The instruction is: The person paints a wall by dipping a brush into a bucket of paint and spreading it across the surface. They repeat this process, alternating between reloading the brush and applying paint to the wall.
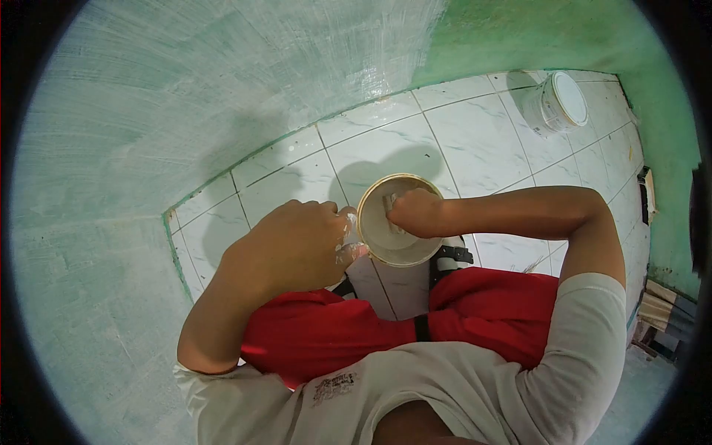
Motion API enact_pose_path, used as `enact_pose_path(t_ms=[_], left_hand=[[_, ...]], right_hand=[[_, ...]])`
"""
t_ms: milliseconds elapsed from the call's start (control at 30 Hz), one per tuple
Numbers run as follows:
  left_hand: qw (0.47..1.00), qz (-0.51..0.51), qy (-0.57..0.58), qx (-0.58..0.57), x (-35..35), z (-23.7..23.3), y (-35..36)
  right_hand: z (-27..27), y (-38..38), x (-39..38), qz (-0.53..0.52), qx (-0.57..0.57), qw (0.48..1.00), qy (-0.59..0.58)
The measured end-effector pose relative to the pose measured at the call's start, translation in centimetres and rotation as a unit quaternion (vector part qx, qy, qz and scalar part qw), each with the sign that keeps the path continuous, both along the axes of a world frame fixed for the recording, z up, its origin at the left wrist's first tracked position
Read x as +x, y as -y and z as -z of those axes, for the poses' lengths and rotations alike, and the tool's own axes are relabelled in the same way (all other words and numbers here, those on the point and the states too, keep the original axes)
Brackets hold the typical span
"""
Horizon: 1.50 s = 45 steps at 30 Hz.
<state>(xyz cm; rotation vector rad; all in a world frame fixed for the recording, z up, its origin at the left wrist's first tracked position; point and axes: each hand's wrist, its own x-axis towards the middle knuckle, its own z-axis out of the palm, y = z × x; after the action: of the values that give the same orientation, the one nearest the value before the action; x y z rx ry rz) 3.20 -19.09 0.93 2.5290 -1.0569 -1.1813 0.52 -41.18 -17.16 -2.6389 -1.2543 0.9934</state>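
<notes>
A round bucket [401, 256] with a yellowish rim and whitish inside stands in front of me between my knees. My left hand [311, 241] is closed at its left side, fingers and thumb at the rim, with white paint smeared over the fingertips. Reaching into the bucket from the right, my right hand [417, 212] makes a fist around a pale, flat tool [389, 202]. Part of that tool shows beside the fingers; the rest is hidden by the fist, and I cannot tell its kind.
White tiles [386, 141] cover the floor. A white lidded pail [560, 104] stands at the far right near the green wall [519, 37]. Streaky whitish paint coats the wall [222, 74] ahead and left. Wooden pieces [664, 308] lie at the right edge.
</notes>
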Motion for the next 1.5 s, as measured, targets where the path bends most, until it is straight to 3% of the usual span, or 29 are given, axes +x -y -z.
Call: enact_pose_path(t_ms=[467, 700, 800, 867, 1000, 1067, 1100, 1167, 1300, 1500], left_hand=[[0.999, 0.001, 0.013, -0.037, -0.2, -0.2, -0.3], [1.0, -0.006, 0.007, -0.014, 0.5, 0.5, 0.0], [0.999, -0.032, -0.015, 0.014, 1.8, 2.3, 0.0], [0.996, -0.071, -0.034, 0.043, 2.7, 5.2, 0.1], [0.992, -0.098, -0.076, 0.03, 2.6, 12.9, 0.3], [0.955, -0.184, -0.214, 0.092, 1.7, 15.5, 1.4], [0.956, -0.181, -0.211, 0.097, 1.3, 16.3, 1.5], [0.911, -0.298, -0.279, 0.051, 0.5, 17.0, 2.0], [0.864, -0.427, -0.266, -0.011, 0.0, 17.5, 3.3], [0.837, -0.484, -0.235, -0.095, 1.2, 19.4, 4.5]], right_hand=[[2.8, -0.7, -1.1, 0.058, 0.007, 0.998, 0.007], [-4.5, 1.2, 1.9, 0.133, -0.017, 0.988, -0.073], [-7.2, 3.1, 2.4, 0.167, 0.082, 0.975, -0.125], [-7.8, 4.1, 2.8, 0.18, 0.033, 0.969, -0.167], [-6.9, 5.8, 2.7, 0.175, 0.046, 0.966, -0.184], [-6.8, 6.2, 2.6, 0.153, 0.036, 0.97, -0.184], [-6.5, 6.5, 2.5, 0.156, 0.043, 0.97, -0.183], [-5.6, 7.1, 2.3, 0.148, 0.058, 0.972, -0.173], [-5.3, 9.3, 3.1, 0.116, 0.089, 0.974, -0.171], [-6.2, 12.7, 3.7, 0.152, 0.133, 0.964, -0.174]])
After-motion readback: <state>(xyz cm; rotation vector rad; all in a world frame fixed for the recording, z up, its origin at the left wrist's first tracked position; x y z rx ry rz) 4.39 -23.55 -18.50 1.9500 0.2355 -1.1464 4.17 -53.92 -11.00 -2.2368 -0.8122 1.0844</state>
